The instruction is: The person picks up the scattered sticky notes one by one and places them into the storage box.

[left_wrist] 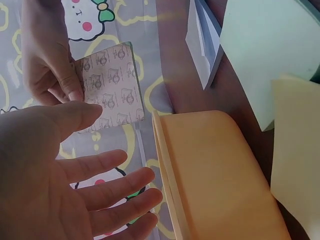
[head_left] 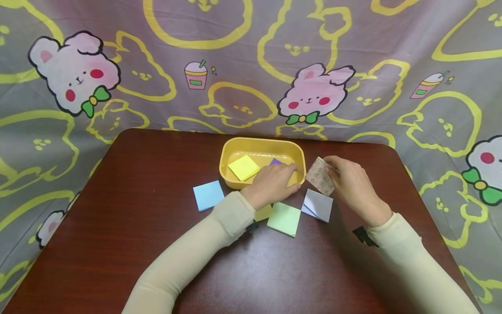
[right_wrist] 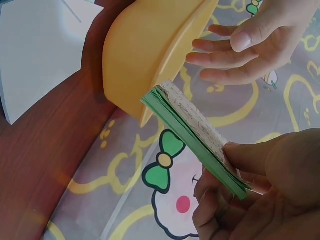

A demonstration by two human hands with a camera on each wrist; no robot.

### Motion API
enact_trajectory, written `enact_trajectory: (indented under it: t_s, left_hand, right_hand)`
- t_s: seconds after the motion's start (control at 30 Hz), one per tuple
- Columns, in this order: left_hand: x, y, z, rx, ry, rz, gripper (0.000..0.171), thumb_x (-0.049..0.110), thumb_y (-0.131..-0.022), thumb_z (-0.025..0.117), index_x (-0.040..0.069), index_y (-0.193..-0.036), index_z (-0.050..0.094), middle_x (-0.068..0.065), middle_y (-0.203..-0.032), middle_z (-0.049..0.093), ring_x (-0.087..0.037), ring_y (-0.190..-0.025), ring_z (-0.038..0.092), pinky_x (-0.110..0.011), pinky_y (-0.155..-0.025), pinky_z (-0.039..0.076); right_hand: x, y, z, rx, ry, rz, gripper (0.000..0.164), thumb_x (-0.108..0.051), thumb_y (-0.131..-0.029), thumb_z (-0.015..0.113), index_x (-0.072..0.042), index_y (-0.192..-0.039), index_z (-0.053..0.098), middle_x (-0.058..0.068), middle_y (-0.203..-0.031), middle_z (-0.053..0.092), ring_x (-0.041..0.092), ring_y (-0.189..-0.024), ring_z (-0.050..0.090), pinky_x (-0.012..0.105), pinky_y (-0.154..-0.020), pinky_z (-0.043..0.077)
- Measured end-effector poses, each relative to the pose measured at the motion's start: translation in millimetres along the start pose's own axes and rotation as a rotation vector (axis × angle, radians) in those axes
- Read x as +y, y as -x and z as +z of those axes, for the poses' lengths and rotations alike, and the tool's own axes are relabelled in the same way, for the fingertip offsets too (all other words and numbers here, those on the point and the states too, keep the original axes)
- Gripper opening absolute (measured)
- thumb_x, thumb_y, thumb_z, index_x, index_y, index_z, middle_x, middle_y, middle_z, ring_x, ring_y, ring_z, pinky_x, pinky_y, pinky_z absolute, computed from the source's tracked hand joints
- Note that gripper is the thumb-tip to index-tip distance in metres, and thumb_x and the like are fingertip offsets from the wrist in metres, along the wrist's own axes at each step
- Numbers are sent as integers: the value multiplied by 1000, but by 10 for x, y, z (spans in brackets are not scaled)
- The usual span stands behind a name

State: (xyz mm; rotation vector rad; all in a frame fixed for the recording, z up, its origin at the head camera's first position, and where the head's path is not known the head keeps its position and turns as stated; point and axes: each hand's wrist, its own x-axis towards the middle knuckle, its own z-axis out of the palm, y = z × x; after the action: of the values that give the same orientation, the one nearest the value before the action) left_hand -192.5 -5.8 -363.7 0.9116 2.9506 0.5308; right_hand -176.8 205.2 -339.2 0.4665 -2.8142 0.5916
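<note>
My right hand (head_left: 354, 183) pinches a sticky note pad (head_left: 320, 176) by its edge, just right of the yellow bin (head_left: 231, 182). Green sheets show along the pad's side in the right wrist view, and its printed backing (left_wrist: 111, 87) faces my left hand. Held over the bin's right part, my left hand (head_left: 272, 183) has its fingers spread, with nothing in them; the left wrist view shows a gap between these fingers and the pad. Inside the bin lie a yellow pad (head_left: 244, 167) and a purple one (head_left: 276, 162), the latter partly hidden by my left hand.
On the brown table (head_left: 117, 226), a blue pad (head_left: 208, 196) lies left of the bin. In front are a light green pad (head_left: 284, 219), a pale yellow pad (head_left: 263, 213) partly under my left wrist, and a grey-blue pad (head_left: 318, 206) with a lifted sheet. A patterned cloth (head_left: 243, 56) hangs behind.
</note>
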Motion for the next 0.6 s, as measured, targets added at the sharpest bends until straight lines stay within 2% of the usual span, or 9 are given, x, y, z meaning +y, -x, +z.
enact_trajectory:
  t_s: [0.6]
  left_hand:
    - [-51, 30, -18, 23, -13, 2, 40, 43, -89, 52, 15, -117, 57, 2, -89, 60, -14, -76, 56, -34, -59, 45]
  right_hand:
    - [-59, -10, 25, -6, -12, -10, 23, -7, -89, 58, -3, -111, 63, 13, -98, 67, 26, -80, 61, 46, -66, 48]
